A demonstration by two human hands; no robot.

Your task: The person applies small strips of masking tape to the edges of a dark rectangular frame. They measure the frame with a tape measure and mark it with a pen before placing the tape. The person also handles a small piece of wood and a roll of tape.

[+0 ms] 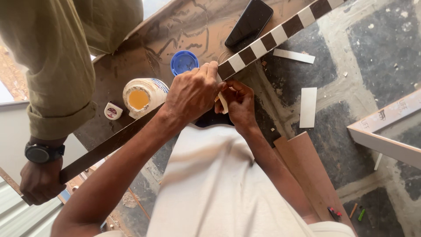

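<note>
Strip (263,41) of dark wood, long and narrow, runs diagonally under both hands; beyond the grip it carries pale squares set between dark ones, while behind the grip it is plain dark wood. The left hand (193,94) presses down on the strip with fingers curled over its edge. The right hand (239,103), just beside it, pinches a small pale tile (223,103) between thumb and fingers. Far down the strip, a co-worker's hand (39,180) with a wristwatch grips its end. Just above the grip sit a blue lid (184,62) and an open jar (142,97) of yellowish glue on a dusty brown board (175,26). Right of the grip, loose white tiles (308,107) lie on patchy concrete floor (377,52) with open room.
</note>
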